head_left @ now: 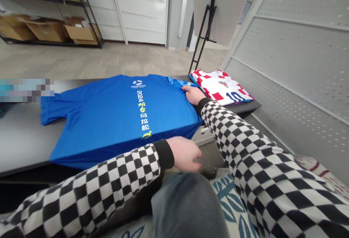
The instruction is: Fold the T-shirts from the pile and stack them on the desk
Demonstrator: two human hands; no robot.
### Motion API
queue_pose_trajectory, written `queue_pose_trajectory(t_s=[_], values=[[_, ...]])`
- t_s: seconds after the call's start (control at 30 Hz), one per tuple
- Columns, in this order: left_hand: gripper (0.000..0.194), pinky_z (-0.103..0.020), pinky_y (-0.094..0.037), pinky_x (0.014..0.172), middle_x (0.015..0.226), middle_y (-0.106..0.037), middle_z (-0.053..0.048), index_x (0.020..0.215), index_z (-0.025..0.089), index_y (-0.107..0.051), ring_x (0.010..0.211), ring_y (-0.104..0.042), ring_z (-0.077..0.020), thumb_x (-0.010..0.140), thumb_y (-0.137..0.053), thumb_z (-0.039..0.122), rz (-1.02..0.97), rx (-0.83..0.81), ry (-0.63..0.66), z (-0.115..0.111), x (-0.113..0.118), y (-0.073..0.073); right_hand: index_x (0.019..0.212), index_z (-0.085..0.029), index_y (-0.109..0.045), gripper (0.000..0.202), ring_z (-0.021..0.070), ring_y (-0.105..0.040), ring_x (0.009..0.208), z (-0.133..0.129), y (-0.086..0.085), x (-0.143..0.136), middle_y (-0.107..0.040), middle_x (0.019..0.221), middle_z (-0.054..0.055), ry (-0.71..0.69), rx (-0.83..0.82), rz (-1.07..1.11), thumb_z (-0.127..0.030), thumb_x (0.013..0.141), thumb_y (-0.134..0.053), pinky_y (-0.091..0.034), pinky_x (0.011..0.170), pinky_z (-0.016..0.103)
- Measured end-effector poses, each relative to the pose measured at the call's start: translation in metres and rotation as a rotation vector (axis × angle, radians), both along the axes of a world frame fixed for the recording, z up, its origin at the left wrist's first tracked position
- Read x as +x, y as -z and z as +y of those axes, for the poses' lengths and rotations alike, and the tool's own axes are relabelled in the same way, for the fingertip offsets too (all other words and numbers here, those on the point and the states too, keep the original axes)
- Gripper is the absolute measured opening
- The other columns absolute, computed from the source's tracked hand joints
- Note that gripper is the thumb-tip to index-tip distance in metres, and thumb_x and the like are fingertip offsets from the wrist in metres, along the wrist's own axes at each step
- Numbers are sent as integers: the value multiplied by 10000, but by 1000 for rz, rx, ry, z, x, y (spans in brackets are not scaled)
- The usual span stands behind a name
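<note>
As right hand [194,95] pinches blue shirt [109,111], long axis runs away, collar [135,76] farthest.

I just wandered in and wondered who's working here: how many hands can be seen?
2. The left hand is near the person's knee; the right hand is at the right-end sleeve of the blue shirt. A pixelated patch at far left could hide more.

Passage: open air above blue shirt [109,111], leftward along table [21,140]. Obstacles: right hand [194,95], on shirt's sleeve; folded jersey [222,85], just beside it; perforated panel [294,67], rising beyond table's right end; blurred shape [24,89], at far left.
</note>
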State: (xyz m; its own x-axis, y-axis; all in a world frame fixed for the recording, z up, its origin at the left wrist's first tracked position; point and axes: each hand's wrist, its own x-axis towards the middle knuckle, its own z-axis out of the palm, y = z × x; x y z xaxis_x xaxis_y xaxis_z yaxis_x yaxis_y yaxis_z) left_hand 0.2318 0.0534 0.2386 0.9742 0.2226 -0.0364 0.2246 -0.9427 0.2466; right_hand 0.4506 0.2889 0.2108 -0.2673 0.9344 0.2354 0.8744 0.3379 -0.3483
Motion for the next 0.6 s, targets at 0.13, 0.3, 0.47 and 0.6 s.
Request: queue_pose_trajectory(t_s=[0.13,0.3,0.47,0.6], values=[[268,-374,-628,823,1002,-888,-71,1001,277,-880,935,-841,-260,1052,-623,329,-96,3,-56,2,-4,-21,1553,-229,-785,569,269,-601,1616,-1,-1,0,-681,1689,10,7,-2,7,-146,1046,-539,-373,1426,405],[614,-538,-465,1320,1720,-645,-165,1662,201,-652,1598,-603,-365,1133,-555,497,-184,100,-439,63,-20,-19,1543,-204,-787,576,259,-600,1617,-3,-3,-2,-685,1685,28,13,2,-3,-129,1040,-517,-375,1422,394],[942,-628,-270,1434,1917,-303,-223,1833,141,-400,1783,-309,-422,1049,-664,592,-6,197,-529,70,-36,4,1549,-232,-785,582,252,-596,1618,-4,-4,-3,-683,1688,12,13,-8,3,-152,1035,-526,-370,1427,403],[867,-558,-317,1428,1894,-353,-241,1805,75,-431,1756,-386,-381,1011,-669,330,-34,310,-419,31,-41,16,1552,-230,-787,594,259,-603,1612,-5,-3,-3,-693,1677,13,15,3,10,-170,1021,-527,-365,1434,417]])
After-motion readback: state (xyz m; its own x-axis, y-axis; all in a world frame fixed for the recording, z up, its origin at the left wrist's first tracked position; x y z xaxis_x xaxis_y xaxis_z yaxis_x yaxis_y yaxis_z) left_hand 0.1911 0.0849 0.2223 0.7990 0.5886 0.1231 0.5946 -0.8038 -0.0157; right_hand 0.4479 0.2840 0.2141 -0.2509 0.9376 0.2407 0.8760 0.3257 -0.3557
